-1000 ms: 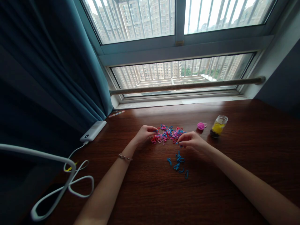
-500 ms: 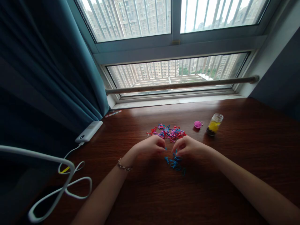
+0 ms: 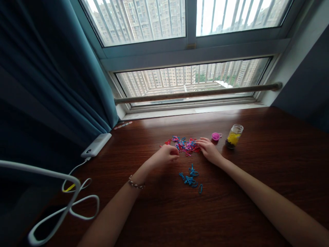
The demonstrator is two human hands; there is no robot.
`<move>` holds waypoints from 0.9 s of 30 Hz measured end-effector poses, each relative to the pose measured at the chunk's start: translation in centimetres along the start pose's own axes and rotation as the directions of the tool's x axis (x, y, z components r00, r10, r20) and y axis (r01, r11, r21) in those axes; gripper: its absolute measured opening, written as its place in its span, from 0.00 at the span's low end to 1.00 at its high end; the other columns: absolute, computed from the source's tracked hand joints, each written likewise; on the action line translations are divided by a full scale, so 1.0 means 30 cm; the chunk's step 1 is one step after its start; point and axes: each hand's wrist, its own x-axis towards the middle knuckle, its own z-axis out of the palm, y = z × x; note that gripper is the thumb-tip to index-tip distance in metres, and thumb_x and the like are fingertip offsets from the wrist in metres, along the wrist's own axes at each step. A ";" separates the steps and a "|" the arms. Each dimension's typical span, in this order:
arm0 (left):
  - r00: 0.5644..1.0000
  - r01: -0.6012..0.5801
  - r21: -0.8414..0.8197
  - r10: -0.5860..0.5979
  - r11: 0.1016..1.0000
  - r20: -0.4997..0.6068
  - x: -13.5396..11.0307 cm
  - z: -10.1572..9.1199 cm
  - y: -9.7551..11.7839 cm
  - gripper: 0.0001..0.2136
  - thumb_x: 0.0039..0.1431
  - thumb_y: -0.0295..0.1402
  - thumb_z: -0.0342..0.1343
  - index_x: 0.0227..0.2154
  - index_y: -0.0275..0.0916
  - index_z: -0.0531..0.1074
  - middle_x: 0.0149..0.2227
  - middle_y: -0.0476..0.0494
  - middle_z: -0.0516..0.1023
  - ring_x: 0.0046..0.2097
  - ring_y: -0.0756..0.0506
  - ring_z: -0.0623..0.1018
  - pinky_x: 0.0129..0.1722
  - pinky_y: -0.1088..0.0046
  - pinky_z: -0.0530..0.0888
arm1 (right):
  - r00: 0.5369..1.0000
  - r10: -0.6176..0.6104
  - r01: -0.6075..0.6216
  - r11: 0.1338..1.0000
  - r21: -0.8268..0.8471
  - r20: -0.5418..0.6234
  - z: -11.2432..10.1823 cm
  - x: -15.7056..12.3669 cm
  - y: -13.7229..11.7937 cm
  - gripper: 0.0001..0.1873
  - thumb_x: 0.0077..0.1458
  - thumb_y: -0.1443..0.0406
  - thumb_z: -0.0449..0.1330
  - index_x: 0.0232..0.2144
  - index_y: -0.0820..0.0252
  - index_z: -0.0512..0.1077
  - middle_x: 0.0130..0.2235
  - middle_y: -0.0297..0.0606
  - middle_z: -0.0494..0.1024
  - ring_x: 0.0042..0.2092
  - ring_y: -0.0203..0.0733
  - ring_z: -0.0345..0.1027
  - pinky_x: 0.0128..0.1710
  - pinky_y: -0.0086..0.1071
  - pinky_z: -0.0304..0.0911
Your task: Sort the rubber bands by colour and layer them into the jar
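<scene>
A mixed pile of small pink, red and blue looped clips (image 3: 187, 146) lies on the wooden table (image 3: 164, 216). My right hand (image 3: 208, 151) rests at the pile's right edge, its fingers stretched out and touching the clips. At the left front of the pile is my left hand (image 3: 167, 153), fingers curled together; whether a clip is between them is hidden. Closer to me lies a separate loose cluster of blue clips (image 3: 189, 180), with a single blue clip a little apart on its right. Neither hand touches this cluster.
A pink ring-handled cup-like piece (image 3: 216, 136) and a glass jar (image 3: 234, 136) with yellow and dark contents stand right of the pile. A white power bank (image 3: 97, 145) with a white cable (image 3: 83, 216) lies at left. The window sill (image 3: 164, 115) borders the table's far edge.
My right hand has moved away from the blue cluster, up and right to the pile, and its fingers have opened. My left hand has drawn slightly back toward the pile's left side.
</scene>
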 end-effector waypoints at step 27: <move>0.917 -0.054 0.661 0.299 0.749 -0.264 0.046 0.070 -0.133 0.09 0.57 0.32 0.48 0.37 0.45 0.72 0.37 0.44 0.73 0.39 0.45 0.69 0.37 0.69 0.61 | 0.911 0.409 -0.292 0.719 0.631 -0.044 -0.021 0.008 -0.068 0.17 0.46 0.57 0.60 0.36 0.63 0.72 0.35 0.42 0.77 0.34 0.42 0.71 0.35 0.35 0.67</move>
